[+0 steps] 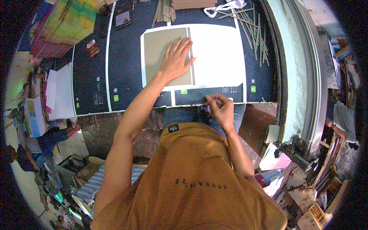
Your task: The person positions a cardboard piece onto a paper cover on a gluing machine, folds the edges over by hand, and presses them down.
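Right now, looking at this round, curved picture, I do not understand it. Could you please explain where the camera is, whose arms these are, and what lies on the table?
The camera sits on a person's head and looks down, so both arms coming from the lower edge are that person's own. Its wide lens bends straight edges near the rim.

The left hand lies flat, fingers spread, on a brown cardboard panel. That panel rests on a white sheet, which lies on a dark work table. A narrow brown strip lies just beside the panel.

The right hand pinches the sheet's near edge at the front of the table.

Further back are loose thin sticks and a phone. Coloured boxes are stacked at the left.
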